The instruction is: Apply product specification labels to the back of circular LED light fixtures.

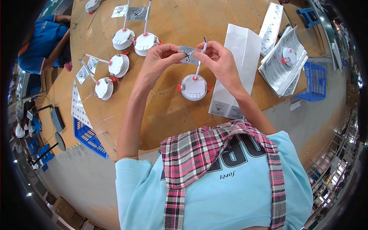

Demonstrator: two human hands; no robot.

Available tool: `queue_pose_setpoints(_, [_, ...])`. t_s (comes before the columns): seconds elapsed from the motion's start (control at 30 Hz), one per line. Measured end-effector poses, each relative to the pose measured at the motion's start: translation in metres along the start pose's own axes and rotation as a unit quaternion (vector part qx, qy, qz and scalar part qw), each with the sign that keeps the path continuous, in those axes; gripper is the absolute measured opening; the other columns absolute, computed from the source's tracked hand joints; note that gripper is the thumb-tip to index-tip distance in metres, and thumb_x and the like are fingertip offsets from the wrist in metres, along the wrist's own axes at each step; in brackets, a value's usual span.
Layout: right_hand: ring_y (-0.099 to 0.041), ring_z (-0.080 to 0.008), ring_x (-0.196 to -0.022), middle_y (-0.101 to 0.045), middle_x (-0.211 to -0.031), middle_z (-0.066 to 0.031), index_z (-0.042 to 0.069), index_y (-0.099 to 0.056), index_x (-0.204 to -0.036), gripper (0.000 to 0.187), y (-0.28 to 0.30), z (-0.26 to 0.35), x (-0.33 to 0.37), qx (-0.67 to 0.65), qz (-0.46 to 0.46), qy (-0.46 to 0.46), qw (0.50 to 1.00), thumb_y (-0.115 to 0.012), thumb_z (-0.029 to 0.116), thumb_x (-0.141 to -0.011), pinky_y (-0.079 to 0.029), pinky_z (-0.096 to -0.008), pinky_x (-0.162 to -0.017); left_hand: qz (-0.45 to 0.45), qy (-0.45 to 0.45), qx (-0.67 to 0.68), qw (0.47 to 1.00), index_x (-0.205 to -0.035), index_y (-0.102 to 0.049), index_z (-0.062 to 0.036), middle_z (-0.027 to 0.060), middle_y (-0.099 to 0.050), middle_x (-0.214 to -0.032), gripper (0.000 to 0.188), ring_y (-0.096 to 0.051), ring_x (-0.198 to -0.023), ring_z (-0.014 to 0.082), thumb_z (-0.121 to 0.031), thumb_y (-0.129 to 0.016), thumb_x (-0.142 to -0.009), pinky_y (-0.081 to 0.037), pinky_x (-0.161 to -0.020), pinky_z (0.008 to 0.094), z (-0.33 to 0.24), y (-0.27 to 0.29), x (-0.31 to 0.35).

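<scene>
A silver printed label (187, 50) is stretched between my two hands above the wooden table. My left hand (159, 61) pinches the label's left part between thumb and fingers. With thumb and fingers closed, my right hand (220, 61) grips the label's right end where it meets a white cable (198, 71). Two thin bare-ended wires stick up past my right fingers. The cable runs down into a round white downlight (194, 89) with red side clips, lying on the table below my hands. Whether the label is stuck to the cable is hidden by my fingers.
Several finished-looking downlights (119, 65) with labelled cables lie to the left. A white label sheet (239, 53) is right of my hands. Beyond it, a paper stack (283, 73) carries another downlight (289, 56). Blue crates (315, 82) stand beside the table; a person (42, 44) is far left.
</scene>
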State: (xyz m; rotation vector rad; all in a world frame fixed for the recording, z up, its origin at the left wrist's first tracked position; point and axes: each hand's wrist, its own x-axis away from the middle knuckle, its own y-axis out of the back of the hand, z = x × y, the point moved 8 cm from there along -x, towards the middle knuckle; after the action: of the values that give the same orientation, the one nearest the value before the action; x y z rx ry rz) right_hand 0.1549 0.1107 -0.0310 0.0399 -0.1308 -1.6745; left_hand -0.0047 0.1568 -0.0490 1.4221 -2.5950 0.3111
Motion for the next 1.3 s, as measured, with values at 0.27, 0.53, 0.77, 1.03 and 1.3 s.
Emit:
queue_pose_setpoints(0.27, [-0.055, -0.0091, -0.063, -0.064, -0.068, -0.0062, -0.004, -0.067, -0.084, 0.027, 0.000, -0.006, 0.005, 0.051, 0.042, -0.059, 0.996, -0.069, 0.022, -0.083, -0.042, -0.0241, -0.057, -0.016, -0.012, -0.038, 0.999, -0.096, -0.067, -0.0001, 0.0063, -0.069, -0.090, 0.018, -0.065, -0.082, 0.0116, -0.016, -0.066, -0.087, -0.050, -0.078, 0.0258, 0.002, 0.003, 0.005])
queue_pose_setpoints(0.53, [-0.054, -0.0082, -0.063, -0.064, -0.069, -0.0061, -0.005, -0.067, -0.085, 0.027, -0.002, -0.005, 0.001, 0.006, 0.040, -0.047, 0.998, -0.068, 0.022, -0.085, -0.042, -0.0236, -0.057, -0.053, -0.002, 0.035, 0.998, -0.096, -0.068, 0.0001, 0.0050, -0.068, -0.087, 0.023, -0.063, -0.084, 0.0109, -0.021, -0.065, -0.089, -0.050, -0.082, 0.0271, 0.008, -0.002, 0.006])
queue_pose_setpoints(0.77, [-0.057, -0.0091, -0.066, -0.066, -0.073, -0.0075, -0.005, -0.068, -0.087, 0.026, -0.006, -0.007, 0.004, 0.007, 0.065, -0.060, 0.996, -0.068, 0.022, -0.085, -0.043, -0.0232, -0.059, -0.046, 0.004, 0.075, 0.996, -0.094, -0.068, -0.0004, 0.0040, -0.068, -0.086, 0.021, -0.062, -0.077, 0.0095, -0.020, -0.064, -0.089, -0.051, -0.075, 0.0264, 0.010, -0.002, 0.010])
queue_pose_setpoints(1.03, [-0.054, -0.0069, -0.063, -0.064, -0.068, -0.0050, -0.005, -0.068, -0.084, 0.026, -0.018, -0.017, 0.007, -0.006, 0.064, -0.068, 0.996, -0.068, 0.022, -0.085, -0.042, -0.0226, -0.057, -0.074, 0.010, 0.093, 0.993, -0.095, -0.067, 0.0000, 0.0043, -0.068, -0.086, 0.021, -0.062, -0.078, 0.0095, -0.020, -0.061, -0.091, -0.051, -0.075, 0.0262, 0.017, 0.008, 0.022])
queue_pose_setpoints(1.3, [-0.055, -0.0063, -0.064, -0.063, -0.069, -0.0038, -0.005, -0.066, -0.082, 0.024, -0.017, -0.017, 0.004, -0.072, 0.028, -0.072, 0.994, -0.068, 0.019, -0.086, -0.045, -0.0223, -0.060, -0.227, -0.087, -0.042, 0.969, -0.097, -0.065, 0.0022, 0.0042, -0.067, -0.086, 0.019, -0.062, -0.080, 0.0127, -0.015, -0.061, -0.090, -0.050, -0.076, 0.0288, -0.014, 0.021, 0.043])
